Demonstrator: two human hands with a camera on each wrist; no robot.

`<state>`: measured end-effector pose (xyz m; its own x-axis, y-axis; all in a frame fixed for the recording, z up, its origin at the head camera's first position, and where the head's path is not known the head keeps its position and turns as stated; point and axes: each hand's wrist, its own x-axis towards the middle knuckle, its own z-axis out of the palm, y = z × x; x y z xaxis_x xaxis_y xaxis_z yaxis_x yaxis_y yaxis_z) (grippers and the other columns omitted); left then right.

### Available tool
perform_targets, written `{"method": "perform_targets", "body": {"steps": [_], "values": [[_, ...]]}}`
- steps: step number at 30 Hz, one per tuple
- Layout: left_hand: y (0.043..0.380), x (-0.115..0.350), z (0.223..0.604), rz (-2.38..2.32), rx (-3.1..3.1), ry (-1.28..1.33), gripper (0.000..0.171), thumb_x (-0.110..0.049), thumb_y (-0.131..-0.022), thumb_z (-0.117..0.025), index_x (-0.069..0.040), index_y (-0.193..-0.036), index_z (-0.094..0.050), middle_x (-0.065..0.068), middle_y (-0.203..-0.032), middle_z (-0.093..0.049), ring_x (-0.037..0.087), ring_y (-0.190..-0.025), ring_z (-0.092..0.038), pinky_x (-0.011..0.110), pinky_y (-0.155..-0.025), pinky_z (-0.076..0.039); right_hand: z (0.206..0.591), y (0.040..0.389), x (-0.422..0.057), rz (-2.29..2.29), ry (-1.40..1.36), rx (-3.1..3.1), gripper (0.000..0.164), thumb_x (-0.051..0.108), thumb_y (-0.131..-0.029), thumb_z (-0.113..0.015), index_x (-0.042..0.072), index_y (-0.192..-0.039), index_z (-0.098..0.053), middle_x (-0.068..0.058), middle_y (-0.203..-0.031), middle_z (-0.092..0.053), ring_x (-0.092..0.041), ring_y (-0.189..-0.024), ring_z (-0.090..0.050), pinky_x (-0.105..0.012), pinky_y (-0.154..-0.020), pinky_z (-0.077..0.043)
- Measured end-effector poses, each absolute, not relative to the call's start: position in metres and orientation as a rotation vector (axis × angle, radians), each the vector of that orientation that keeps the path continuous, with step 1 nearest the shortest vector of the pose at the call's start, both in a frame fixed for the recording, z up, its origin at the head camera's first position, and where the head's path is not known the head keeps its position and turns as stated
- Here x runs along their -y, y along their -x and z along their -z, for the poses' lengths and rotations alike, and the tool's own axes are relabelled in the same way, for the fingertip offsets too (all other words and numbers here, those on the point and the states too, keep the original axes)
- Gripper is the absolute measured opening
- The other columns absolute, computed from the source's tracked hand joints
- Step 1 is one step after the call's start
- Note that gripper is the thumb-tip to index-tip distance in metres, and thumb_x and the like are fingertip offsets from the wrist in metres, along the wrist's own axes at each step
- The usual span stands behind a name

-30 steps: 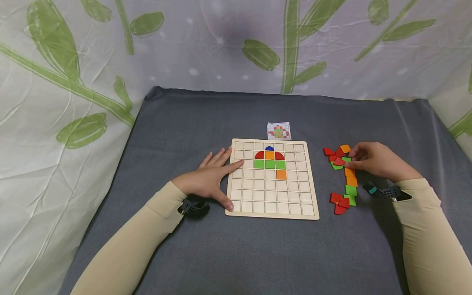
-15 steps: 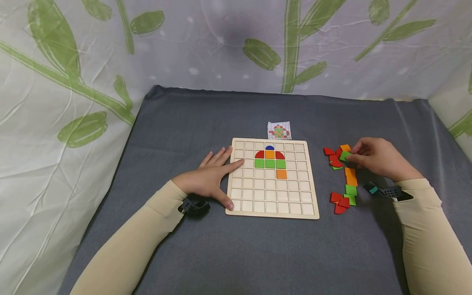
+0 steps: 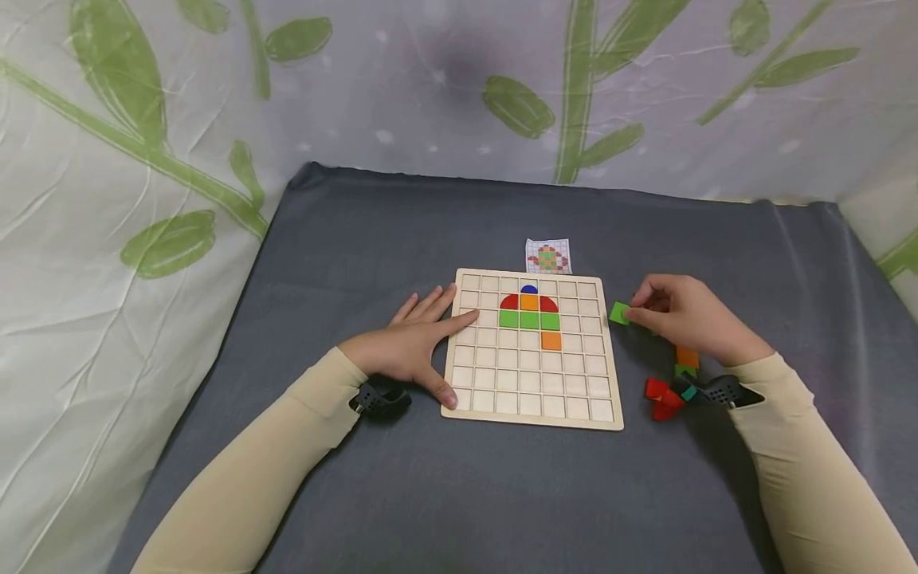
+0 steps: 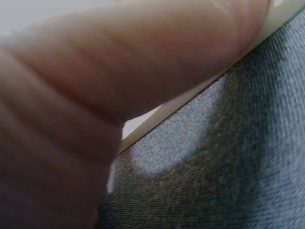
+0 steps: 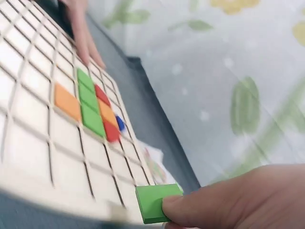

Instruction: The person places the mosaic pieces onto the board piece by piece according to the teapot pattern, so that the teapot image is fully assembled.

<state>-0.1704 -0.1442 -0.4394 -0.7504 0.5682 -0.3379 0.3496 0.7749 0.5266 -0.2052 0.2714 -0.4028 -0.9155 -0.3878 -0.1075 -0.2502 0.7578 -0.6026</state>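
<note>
Between thumb and fingers my right hand pinches a green square tile, just off the right edge of the wooden grid board. My left hand lies spread on the board's left side, thumb at the lower left corner and index finger over the cells. Set in the board are a blue half-round tile, an orange tile between two red quarter-round ones, a row of green tiles, and a lower orange square. In the left wrist view, the thumb covers much of the board's edge.
A small printed pattern card lies behind the board. Red tiles and orange tiles lie on the grey cloth to the right, partly hidden by my right hand and wrist strap. A patterned curtain stands behind.
My right hand has picked a green tile from the upper pile and carried it left toward the board. My left hand has stayed in place on the board.
</note>
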Motion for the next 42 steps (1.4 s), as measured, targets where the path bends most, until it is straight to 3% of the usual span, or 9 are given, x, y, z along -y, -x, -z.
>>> {"method": "perform_targets", "body": {"steps": [9,19,42], "values": [[0.173,0.146,0.444,-0.636,-2.473,-0.701,0.142,-0.072,-0.057,-0.094,-0.031,-0.17,-0.019,0.005,-0.176,0.017,0.026,-0.162,0.018,0.053,-0.127,0.014,0.401,0.203,-0.222,0.899,0.699,-2.667,0.011,0.015,-0.095,-0.079,0.013,-0.091,-0.069,-0.001,-0.086,-0.072,-0.017,-0.073,-0.061,-0.029,-0.061,-0.047],[0.172,0.144,0.44,-0.577,-2.478,-0.673,0.139,-0.067,-0.061,-0.095,-0.035,-0.17,-0.015,0.001,-0.175,0.02,0.022,-0.161,0.02,0.05,-0.127,0.014,0.408,0.206,-0.182,0.89,0.867,-2.618,0.016,0.011,-0.094,-0.08,0.016,-0.084,-0.067,0.003,-0.079,-0.065,-0.016,-0.068,-0.057,-0.029,-0.063,-0.045],[0.171,0.142,0.436,-0.597,-2.466,-0.682,0.138,-0.064,-0.062,-0.096,-0.031,-0.17,-0.018,0.005,-0.175,0.018,0.026,-0.162,0.019,0.054,-0.127,0.014,0.426,0.198,-0.165,0.877,1.002,-2.604,0.014,0.011,-0.095,-0.079,0.014,-0.087,-0.068,0.005,-0.073,-0.061,-0.011,-0.064,-0.05,-0.027,-0.061,-0.039]]}}
